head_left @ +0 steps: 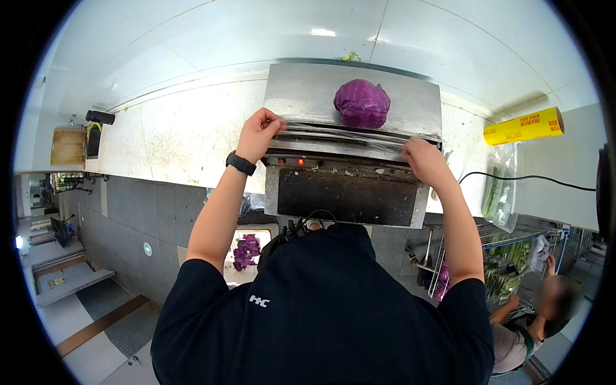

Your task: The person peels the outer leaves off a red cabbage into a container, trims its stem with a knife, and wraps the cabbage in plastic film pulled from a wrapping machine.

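A purple cabbage rests on the metal top of a wrapping machine. In front of it, a strip of clear plastic wrap stretches across the machine between my hands. My left hand pinches the wrap's left end, and a black watch sits on that wrist. At the right end, my right hand is closed on the wrap, its fingertips partly hidden. Nearer to me lies the machine's dark plate, with a small red light glowing above its left part.
A yellow roll box stands on the right of the counter, above bagged green vegetables. A black cable runs to the right. Below left, a white bin holds purple leaves. Another person is by a wire rack at lower right.
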Tool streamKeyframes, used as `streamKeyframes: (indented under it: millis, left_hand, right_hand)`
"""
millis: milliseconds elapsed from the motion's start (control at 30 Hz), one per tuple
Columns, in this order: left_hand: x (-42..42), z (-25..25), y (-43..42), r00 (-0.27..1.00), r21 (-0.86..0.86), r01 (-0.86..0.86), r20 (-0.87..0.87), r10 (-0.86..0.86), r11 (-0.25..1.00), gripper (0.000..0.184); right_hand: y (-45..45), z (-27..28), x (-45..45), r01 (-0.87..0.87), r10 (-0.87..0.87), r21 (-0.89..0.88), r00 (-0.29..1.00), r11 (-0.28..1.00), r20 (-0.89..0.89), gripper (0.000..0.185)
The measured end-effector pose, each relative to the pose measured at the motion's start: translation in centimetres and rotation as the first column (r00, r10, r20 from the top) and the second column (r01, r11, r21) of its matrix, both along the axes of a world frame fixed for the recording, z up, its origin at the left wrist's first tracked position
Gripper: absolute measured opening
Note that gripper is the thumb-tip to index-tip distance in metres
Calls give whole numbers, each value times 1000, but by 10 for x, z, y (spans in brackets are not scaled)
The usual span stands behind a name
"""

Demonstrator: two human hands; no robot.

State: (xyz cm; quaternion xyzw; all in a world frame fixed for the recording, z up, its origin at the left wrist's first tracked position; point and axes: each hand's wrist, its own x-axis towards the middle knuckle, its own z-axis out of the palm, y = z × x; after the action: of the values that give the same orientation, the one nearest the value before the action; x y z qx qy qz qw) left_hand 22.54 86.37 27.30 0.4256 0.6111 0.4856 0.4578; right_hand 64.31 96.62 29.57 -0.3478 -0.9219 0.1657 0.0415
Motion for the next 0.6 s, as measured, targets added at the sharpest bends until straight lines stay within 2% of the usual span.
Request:
streamKeyframes:
  millis: [33,67,100,133,167,200,233,267,300,367,433,467,533,567,600]
  left_hand:
    - [0,-2,-1,999,41,18,-39,-17,999,9]
    - [0,-3,-3,996,80,38,-80,-32,996,13]
    - [5,0,-6,996,80,37,-80,-31,996,13]
    - [11,3,-8,983,104,50,-183,-30,993,17]
    - [17,6,-10,958,125,65,-284,-27,990,21]
    - [20,8,-11,958,124,63,-285,-26,990,21]
    - [23,9,-12,864,139,119,-503,-33,983,19]
    - [25,9,-11,719,140,176,-694,-30,974,17]
    - [28,8,-10,719,156,145,-695,5,977,8]
    - [29,8,-10,736,160,137,-677,7,978,7]
    - [30,11,-9,754,168,133,-656,11,977,7]
    - [31,12,-10,765,171,108,-643,28,979,8]
    - [31,13,-10,774,172,86,-632,43,981,8]
    - [30,12,-10,763,173,88,-645,46,981,9]
    - [30,12,-11,751,175,90,-658,48,980,9]
  right_hand:
    - [-1,1,3,63,-64,-11,994,998,-89,8]
    - [-2,2,6,62,-63,-12,994,998,-89,8]
    - [-2,3,9,113,-120,-49,973,992,-197,7]
    - [-2,3,10,158,-178,-92,937,983,-301,7]
    - [-4,2,10,156,-177,-92,937,983,-301,7]
    - [-7,0,9,218,-306,-269,885,938,-350,6]
    - [-8,-3,8,258,-436,-441,819,860,-372,5]
    - [-5,-8,9,254,-434,-441,819,861,-376,5]
    - [-3,-11,9,266,-451,-455,814,850,-367,8]
    - [-4,-16,8,279,-472,-472,804,836,-361,11]
    - [-11,-6,-3,231,-400,-402,820,886,-410,23]
    - [-13,-2,-6,233,-402,-401,818,886,-411,23]
    - [-14,5,-11,189,-247,-224,931,956,-269,31]
    - [-14,6,-11,134,-159,-118,960,984,-229,26]
    - [-12,4,-9,136,-160,-118,960,984,-230,26]
